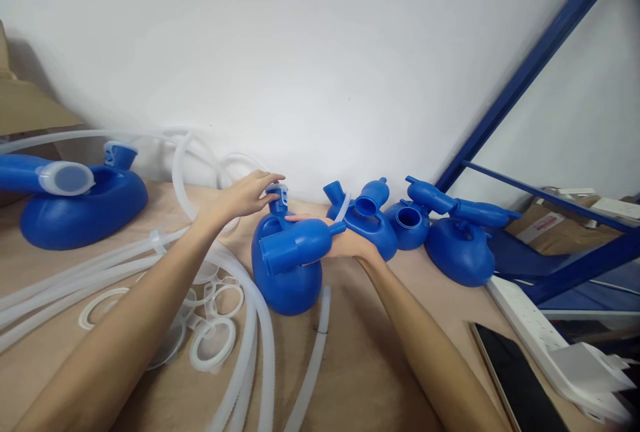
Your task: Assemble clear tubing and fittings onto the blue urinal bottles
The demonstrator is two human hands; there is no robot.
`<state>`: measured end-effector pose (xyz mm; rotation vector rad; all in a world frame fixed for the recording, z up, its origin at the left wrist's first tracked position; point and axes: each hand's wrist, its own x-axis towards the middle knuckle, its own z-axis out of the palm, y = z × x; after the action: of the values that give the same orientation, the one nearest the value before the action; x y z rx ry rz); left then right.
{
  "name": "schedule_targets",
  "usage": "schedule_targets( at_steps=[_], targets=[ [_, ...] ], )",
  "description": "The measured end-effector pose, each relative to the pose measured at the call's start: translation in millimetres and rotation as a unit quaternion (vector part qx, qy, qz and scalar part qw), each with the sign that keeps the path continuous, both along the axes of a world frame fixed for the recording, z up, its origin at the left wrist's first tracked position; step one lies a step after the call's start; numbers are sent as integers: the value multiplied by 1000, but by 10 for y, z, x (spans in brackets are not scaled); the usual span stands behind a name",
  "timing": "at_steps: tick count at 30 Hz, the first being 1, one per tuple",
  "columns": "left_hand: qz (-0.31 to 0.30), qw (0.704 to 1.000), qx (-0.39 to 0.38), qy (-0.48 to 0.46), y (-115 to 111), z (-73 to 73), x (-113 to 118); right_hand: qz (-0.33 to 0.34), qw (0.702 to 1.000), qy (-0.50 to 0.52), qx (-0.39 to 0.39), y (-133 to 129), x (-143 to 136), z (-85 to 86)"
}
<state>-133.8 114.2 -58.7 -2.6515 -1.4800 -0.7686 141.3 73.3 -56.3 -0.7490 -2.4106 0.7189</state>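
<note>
A blue plastic urinal bottle stands on the brown tabletop in front of me. My left hand reaches to its upright spout, thumb and fingers closed around the translucent cap at the top. From the right, my right hand grips the same bottle behind its wide blue neck; that neck hides most of the fingers. Just beneath and left of my arms lie loose white ring caps and bundled translucent hoses. One hose end lies close to the bottle's right side.
Several more blue bottles stand along the wall at right, and a capped one at left. A phone and a white power strip lie front right, beside a blue metal rack. Cardboard stands far left.
</note>
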Motion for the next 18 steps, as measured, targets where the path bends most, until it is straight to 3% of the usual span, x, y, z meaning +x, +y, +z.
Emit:
schedule_targets(
  at_steps=[4,9,18],
  targets=[
    [41,999,27,-10,48,-80,85,61,996,-29,-57,-41,-25,-46],
    [111,993,37,-20,38,-115,260,48,998,-6,-39,-34,-60,-152],
    [209,977,38,-25,-19,-104,452,35,998,-1,-53,-16,-67,-198]
  ],
)
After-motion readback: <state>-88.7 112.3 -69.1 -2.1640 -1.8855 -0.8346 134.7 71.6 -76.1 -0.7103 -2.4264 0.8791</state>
